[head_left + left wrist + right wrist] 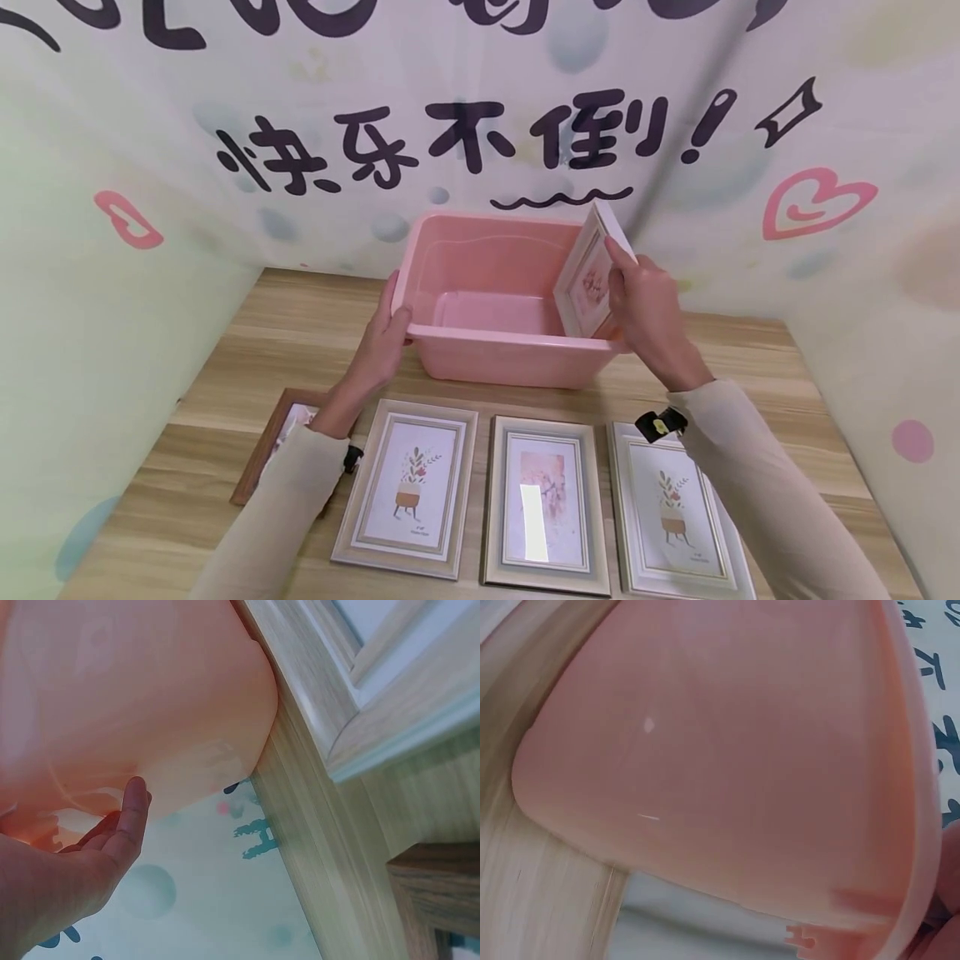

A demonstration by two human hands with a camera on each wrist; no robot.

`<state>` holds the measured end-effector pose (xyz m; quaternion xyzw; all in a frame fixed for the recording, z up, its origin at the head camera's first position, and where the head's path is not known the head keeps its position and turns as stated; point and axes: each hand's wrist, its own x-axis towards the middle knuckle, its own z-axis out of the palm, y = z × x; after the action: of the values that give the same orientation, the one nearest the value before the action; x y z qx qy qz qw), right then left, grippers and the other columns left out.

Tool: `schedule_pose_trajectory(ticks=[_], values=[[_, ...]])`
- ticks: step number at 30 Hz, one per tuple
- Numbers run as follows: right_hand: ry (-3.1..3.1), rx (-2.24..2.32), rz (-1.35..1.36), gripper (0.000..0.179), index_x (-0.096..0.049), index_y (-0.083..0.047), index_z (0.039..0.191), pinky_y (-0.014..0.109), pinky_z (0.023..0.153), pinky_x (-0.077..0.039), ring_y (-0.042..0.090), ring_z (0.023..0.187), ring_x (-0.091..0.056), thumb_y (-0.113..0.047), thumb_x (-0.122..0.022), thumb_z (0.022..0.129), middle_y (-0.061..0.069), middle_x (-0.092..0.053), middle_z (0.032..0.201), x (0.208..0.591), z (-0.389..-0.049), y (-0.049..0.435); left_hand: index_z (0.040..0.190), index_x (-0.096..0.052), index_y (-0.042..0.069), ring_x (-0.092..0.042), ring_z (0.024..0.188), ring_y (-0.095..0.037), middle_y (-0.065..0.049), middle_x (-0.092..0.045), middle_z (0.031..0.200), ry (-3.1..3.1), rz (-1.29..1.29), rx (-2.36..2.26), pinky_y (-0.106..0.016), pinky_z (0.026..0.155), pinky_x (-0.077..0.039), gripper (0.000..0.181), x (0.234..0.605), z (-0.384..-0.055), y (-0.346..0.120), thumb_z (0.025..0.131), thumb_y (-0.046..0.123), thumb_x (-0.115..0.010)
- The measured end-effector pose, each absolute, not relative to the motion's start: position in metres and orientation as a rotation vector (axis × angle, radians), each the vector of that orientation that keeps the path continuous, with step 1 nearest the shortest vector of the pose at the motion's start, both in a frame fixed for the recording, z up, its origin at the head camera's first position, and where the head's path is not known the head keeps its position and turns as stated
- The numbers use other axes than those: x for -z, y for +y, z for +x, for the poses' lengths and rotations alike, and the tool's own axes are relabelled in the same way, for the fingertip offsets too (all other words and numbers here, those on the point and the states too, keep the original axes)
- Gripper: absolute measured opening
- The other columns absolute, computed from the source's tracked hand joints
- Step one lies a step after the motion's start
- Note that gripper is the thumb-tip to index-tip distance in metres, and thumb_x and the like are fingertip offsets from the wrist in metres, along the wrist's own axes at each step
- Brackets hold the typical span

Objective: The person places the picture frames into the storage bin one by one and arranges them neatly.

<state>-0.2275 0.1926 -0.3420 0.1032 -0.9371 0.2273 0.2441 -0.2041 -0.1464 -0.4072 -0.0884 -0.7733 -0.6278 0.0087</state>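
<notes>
A pink plastic basin (517, 360) stands at the back of the wooden table. My left hand (381, 340) grips its left rim, with the thumb on the rim; in the left wrist view the fingers (135, 814) reach along the outer wall. My right hand (651, 310) holds a white picture frame (583, 283) with a pink floral print by its right edge. This frame leans steeply inside the basin's right end, its top rising above the rim. In the right wrist view the basin's outer wall (727, 765) hides the frame, and only part of the hand shows at the right border.
Three light picture frames lie in front: a left one (408, 492), a middle one (547, 508) and a right one (678, 517) partly under my right sleeve. A brown frame (262, 446) lies beneath my left forearm. A printed cloth wall (480, 67) rises right behind the basin.
</notes>
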Motion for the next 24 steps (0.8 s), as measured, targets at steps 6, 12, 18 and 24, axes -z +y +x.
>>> schedule_pose_trajectory(ticks=[6, 12, 18, 24], values=[[-2.641, -0.502, 0.310, 0.044, -0.054, -0.008, 0.142, 0.053, 0.059, -0.054, 0.047, 0.074, -0.063, -0.002, -0.048, 0.099, 0.034, -0.063, 0.103, 0.3476, -0.2314, 0.1876, 0.161, -0.007, 0.026, -0.053, 0.110, -0.037, -0.015, -0.032, 0.157, -2.420, -0.260, 1.950, -0.044, 0.085, -0.048, 0.062, 0.4072, -0.2037, -0.1474, 0.103, 0.024, -0.029], [-2.732, -0.472, 0.322, 0.052, -0.047, -0.010, 0.147, 0.046, 0.057, -0.054, 0.043, 0.073, -0.062, 0.002, -0.051, 0.096, 0.030, -0.060, 0.119, 0.3499, -0.2316, 0.1867, 0.160, -0.010, 0.029, -0.052, 0.106, -0.037, -0.018, -0.036, 0.153, -2.394, -0.299, 1.970, -0.046, 0.083, -0.048, 0.061, 0.4065, -0.2048, -0.1439, 0.103, 0.020, -0.029], [-2.737, -0.507, 0.272, 0.049, -0.049, -0.005, 0.145, 0.056, 0.072, -0.056, 0.048, 0.087, -0.061, -0.002, -0.052, 0.096, 0.032, -0.053, 0.130, 0.3498, -0.2314, 0.1871, 0.160, -0.008, 0.029, -0.052, 0.105, -0.034, -0.015, -0.034, 0.155, -2.427, -0.256, 1.946, -0.050, 0.085, -0.048, 0.061, 0.4048, -0.2035, -0.1428, 0.104, 0.022, -0.029], [-2.737, -0.509, 0.304, 0.049, -0.050, 0.001, 0.141, 0.063, 0.101, -0.042, 0.051, 0.130, -0.040, 0.000, -0.056, 0.093, 0.033, -0.043, 0.143, 0.3511, -0.2348, 0.1881, 0.161, -0.007, 0.026, -0.051, 0.103, -0.030, -0.014, -0.034, 0.155, -2.430, -0.245, 1.951, -0.053, 0.087, -0.047, 0.061, 0.4050, -0.2029, -0.1443, 0.104, 0.024, -0.029]])
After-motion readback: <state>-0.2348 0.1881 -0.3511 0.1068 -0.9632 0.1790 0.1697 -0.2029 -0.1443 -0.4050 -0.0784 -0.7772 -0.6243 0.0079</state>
